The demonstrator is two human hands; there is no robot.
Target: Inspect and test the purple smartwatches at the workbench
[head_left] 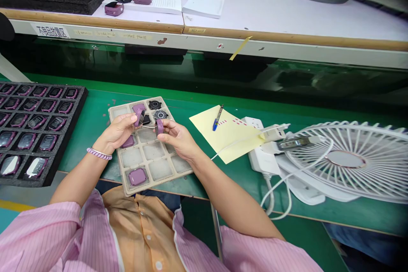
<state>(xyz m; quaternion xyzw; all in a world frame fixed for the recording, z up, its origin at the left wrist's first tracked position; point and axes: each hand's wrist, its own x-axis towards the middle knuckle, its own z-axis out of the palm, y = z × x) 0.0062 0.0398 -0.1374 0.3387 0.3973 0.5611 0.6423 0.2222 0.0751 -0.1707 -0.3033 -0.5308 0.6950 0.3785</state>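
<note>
My left hand (123, 129) pinches a purple watch case (139, 115) between thumb and fingers, its open edge turned toward the other hand. In my right hand (178, 138) is a small purple watch part (160, 126), mostly covered by the fingers. A thin pale strip or cable runs between the two pieces; I cannot make out which. Both hands hover over a beige compartment tray (159, 183). The tray holds a purple case (137, 176) at the near left, another purple case (128, 141) beside my left hand, and round black watch backs (155, 104) at the far end.
A black foam tray (72, 136) with rows of purple watches lies left. To the right are a yellow paper (229, 144) with a pen (218, 117), a white power strip (264, 161) with cables and a white fan (376, 161). A raised shelf (270, 17) spans the back.
</note>
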